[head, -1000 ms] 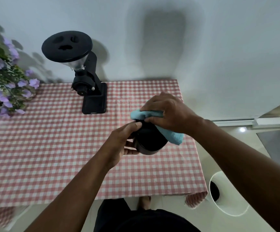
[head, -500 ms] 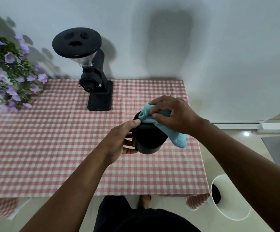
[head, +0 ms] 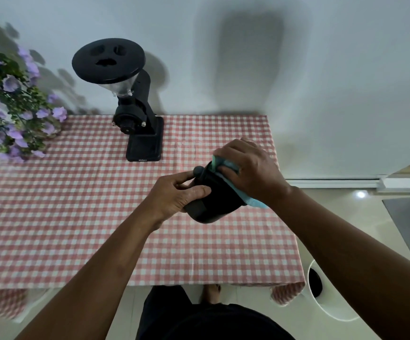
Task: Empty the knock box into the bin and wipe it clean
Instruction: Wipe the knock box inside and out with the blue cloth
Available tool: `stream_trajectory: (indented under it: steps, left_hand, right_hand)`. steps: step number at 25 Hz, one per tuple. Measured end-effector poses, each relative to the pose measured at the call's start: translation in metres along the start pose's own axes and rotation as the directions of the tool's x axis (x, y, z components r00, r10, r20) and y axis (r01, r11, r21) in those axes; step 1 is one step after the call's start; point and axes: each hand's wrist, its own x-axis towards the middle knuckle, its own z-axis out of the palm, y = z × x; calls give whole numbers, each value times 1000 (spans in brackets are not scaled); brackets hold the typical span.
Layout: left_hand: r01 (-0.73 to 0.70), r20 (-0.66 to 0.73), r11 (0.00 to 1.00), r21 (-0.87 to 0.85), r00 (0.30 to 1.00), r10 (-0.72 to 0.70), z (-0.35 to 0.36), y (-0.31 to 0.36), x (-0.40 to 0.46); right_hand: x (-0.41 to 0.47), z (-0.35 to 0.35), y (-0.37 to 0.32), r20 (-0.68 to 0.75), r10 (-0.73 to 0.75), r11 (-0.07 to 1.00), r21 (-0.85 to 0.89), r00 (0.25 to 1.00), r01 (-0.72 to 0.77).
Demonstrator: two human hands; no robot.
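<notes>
A black round knock box (head: 213,202) is held tilted above the right part of the checked table. My left hand (head: 174,195) grips its left side, thumb near the end of its knock bar. My right hand (head: 250,170) presses a light blue cloth (head: 226,165) against the box's upper rim, and the cloth's tail hangs down past my wrist. The white bin (head: 326,307) stands on the floor by the table's front right corner, partly hidden by my right forearm.
A black coffee grinder (head: 135,119) stands at the back of the table (head: 52,217), which wears a red-and-white checked cloth. Purple flowers (head: 15,106) fill the back left corner. A white wall runs behind. My feet and dark clothing show under the front edge.
The knock box has turned in my left hand, so its bar end now shows at the top left. My right hand with the cloth has shifted to the box's right rim.
</notes>
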Motion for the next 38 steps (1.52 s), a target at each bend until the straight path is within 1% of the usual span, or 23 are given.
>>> stream_trajectory:
  steps: [1,2,4,5,6,7,9,11,12,13,14,15,16,17,20,21,23,25,26,29,33,35,38]
  left_hand:
    - [-4,-5,1000,-9,1000,4,-2,1,2]
    - [-8,-19,1000,-25,1000,7,-2,1,3]
    - [-6,-76,998,-67,997,1,-3,-2,4]
    - [-5,-108,996,-84,994,-4,-2,-5,4]
    - [-2,-129,995,-96,992,-11,-1,-8,5]
    - [3,-136,995,-103,991,-18,1,-11,6]
    - [13,-128,994,-111,991,-28,7,-15,6]
    - [-2,-145,992,-129,989,-17,9,-14,8]
    - [-12,-180,990,-143,984,-14,9,-12,10]
    - [-19,-221,988,-156,975,-17,7,-10,13]
    - [-23,-252,986,-166,967,-20,5,-9,15]
    - [-27,-266,985,-172,964,-20,4,-8,17]
    - [-34,-268,984,-176,963,-14,5,-7,17]
    - [-43,-266,983,-176,964,-6,6,-7,17]
    - [-51,-292,980,-193,957,-7,10,-11,16]
    - [-52,-307,976,-211,951,-16,10,-12,16]
    - [-48,-336,968,-246,941,-38,8,-15,16]
    - [-24,-335,971,-239,940,-59,10,-19,13]
    - [-12,-318,975,-220,946,-60,12,-21,11]
    - [17,-240,991,-133,969,-49,18,-26,6]
    - [181,-134,982,-55,973,-187,8,-22,11]
    - [230,-91,971,-67,968,-235,6,-23,14]
    - [241,-112,950,-197,957,-266,16,-37,11]
  right_hand:
    - [2,1,1,-14,59,998,15,998,-59]
    - [4,2,3,-20,177,983,43,984,-176]
    - [2,3,13,35,439,894,79,898,-441]
    - [-1,6,17,71,519,847,90,852,-524]
    - [-6,9,18,90,558,820,88,825,-565]
    - [-10,11,15,87,571,814,71,816,-577]
    - [-15,15,8,10,545,838,10,838,-545]
    - [-18,15,3,-133,502,863,14,855,-505]
    - [-17,12,1,-192,509,860,77,839,-504]
    - [-17,9,-2,-210,540,841,178,815,-511]
    - [-17,7,-6,-182,569,812,274,802,-515]
    - [-20,8,-13,-138,575,796,323,806,-512]
    - [-24,11,-22,-111,555,806,315,824,-501]
    - [-28,18,-31,-118,511,843,261,851,-470]
    - [-38,34,-47,-157,304,952,83,940,-294]
    - [-41,37,-47,-125,264,964,63,956,-257]
    - [-47,37,-44,-4,207,978,17,978,-207]
    - [-53,37,-43,137,163,985,-84,977,-153]
    - [-55,38,-43,181,147,983,-137,972,-123]
    - [-60,43,-41,206,102,977,-205,973,-59]
    - [-69,45,-33,283,82,981,-193,956,-27]
    - [-74,45,-29,310,74,982,-186,948,-16]
    - [-82,44,-25,285,120,985,-150,951,-79]
